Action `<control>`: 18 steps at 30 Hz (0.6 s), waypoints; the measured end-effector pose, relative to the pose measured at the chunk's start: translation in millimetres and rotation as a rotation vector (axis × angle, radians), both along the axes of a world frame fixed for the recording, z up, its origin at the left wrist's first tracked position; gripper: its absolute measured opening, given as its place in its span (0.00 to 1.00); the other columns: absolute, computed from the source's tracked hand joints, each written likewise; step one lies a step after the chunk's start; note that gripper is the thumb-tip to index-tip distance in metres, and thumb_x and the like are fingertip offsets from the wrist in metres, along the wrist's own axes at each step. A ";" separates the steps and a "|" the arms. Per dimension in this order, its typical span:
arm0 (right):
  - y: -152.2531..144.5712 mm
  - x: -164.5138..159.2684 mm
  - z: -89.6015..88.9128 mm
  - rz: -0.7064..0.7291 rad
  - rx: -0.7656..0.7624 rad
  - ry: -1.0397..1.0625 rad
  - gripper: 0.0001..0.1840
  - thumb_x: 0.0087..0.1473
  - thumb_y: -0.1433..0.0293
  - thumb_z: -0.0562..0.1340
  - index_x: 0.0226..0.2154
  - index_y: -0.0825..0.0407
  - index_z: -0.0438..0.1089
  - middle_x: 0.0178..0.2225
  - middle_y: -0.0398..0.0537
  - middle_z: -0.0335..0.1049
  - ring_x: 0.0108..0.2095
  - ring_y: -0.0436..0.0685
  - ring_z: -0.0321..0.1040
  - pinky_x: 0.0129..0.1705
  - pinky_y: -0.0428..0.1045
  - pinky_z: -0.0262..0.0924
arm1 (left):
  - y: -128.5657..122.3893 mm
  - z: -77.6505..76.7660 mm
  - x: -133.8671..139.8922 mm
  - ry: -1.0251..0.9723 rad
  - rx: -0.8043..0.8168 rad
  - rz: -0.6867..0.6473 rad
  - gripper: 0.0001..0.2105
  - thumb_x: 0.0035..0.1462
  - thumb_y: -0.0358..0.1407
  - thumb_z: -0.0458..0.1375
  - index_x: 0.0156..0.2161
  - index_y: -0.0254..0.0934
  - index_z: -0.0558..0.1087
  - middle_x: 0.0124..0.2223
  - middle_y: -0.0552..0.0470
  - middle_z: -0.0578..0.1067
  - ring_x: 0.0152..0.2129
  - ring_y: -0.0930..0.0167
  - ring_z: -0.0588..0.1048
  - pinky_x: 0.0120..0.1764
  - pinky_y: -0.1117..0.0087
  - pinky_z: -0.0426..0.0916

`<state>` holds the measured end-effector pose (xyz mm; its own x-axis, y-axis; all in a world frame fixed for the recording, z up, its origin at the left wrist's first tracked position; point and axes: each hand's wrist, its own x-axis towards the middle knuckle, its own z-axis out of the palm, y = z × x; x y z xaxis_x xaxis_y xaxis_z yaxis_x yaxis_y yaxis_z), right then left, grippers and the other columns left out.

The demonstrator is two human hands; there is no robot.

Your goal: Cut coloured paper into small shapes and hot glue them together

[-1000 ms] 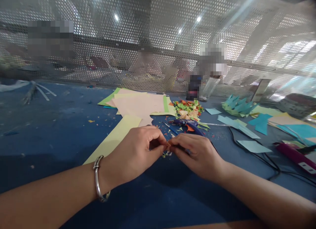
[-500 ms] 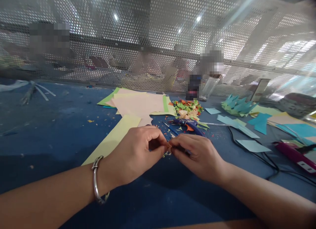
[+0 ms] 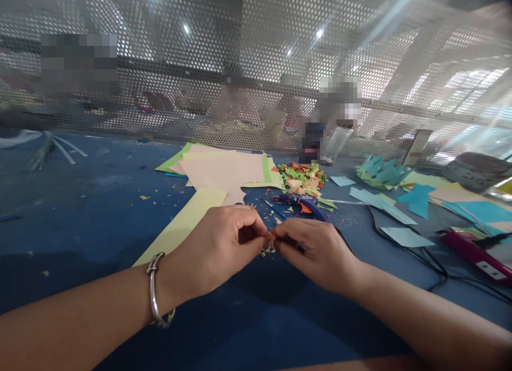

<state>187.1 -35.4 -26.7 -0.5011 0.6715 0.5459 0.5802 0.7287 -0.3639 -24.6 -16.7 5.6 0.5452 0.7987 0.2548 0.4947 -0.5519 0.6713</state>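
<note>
My left hand (image 3: 228,248), with a silver bangle at its wrist, is closed in a pinch in the middle of the view. Facing it, my right hand (image 3: 316,251) pinches too, its fingertips meeting those of the left. Between them is a tiny orange paper piece (image 3: 271,236), mostly covered by the fingers. Just beyond the right hand lies a blue glue gun (image 3: 318,208), a clear stick poking out of its back. A thin blue tool (image 3: 274,207) and small paper bits lie beyond the fingertips. A pale yellow paper strip (image 3: 180,224) runs behind the left hand.
Pink and green paper sheets (image 3: 224,168) lie at the back, beside a heap of coloured paper pieces (image 3: 304,176). On the right are a spiky teal paper shape (image 3: 380,171), blue paper pieces (image 3: 406,236), black cords and a magenta tool (image 3: 476,256). A perforated metal screen (image 3: 180,94) borders the table.
The view has shifted slightly, so most things sit a little further left. Both hands keep the pinch on the orange paper piece, with only slight finger movement.
</note>
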 end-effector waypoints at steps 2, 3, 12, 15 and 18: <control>0.1 -0.4 -0.8 -0.002 -0.007 -0.001 0.08 0.58 0.78 0.59 0.32 0.51 0.69 0.28 0.41 0.73 0.28 0.48 0.69 0.33 0.43 0.61 | 0.5 -1.2 0.0 0.010 0.012 -0.003 0.04 0.58 0.32 0.60 0.34 0.38 0.78 0.32 0.54 0.79 0.28 0.72 0.76 0.34 0.70 0.68; 0.0 -0.5 -0.9 -0.003 -0.009 -0.003 0.08 0.58 0.79 0.59 0.32 0.51 0.69 0.28 0.41 0.73 0.28 0.49 0.69 0.32 0.43 0.60 | 0.8 -1.4 0.1 0.013 0.019 -0.006 0.04 0.58 0.32 0.60 0.34 0.38 0.78 0.32 0.54 0.79 0.28 0.72 0.76 0.34 0.70 0.68; -2.9 -0.4 3.0 0.003 0.012 -0.014 0.07 0.59 0.77 0.59 0.31 0.50 0.67 0.28 0.42 0.72 0.28 0.49 0.68 0.32 0.43 0.60 | 0.3 -0.5 0.0 0.006 0.052 -0.042 0.03 0.57 0.31 0.60 0.32 0.38 0.76 0.32 0.55 0.77 0.28 0.73 0.75 0.33 0.71 0.67; -2.8 0.0 3.3 0.004 0.016 -0.033 0.07 0.60 0.76 0.58 0.32 0.50 0.67 0.28 0.42 0.72 0.28 0.49 0.68 0.32 0.44 0.60 | 0.7 -2.7 -0.3 0.001 0.061 -0.047 0.03 0.56 0.31 0.60 0.32 0.38 0.76 0.32 0.55 0.76 0.28 0.73 0.74 0.34 0.71 0.67; -2.5 1.1 3.6 -0.001 0.019 -0.050 0.06 0.60 0.76 0.58 0.32 0.51 0.67 0.28 0.42 0.72 0.28 0.49 0.67 0.32 0.44 0.59 | 1.2 -3.8 0.4 -0.008 0.068 -0.057 0.04 0.56 0.30 0.60 0.31 0.38 0.76 0.32 0.55 0.76 0.28 0.73 0.74 0.34 0.72 0.67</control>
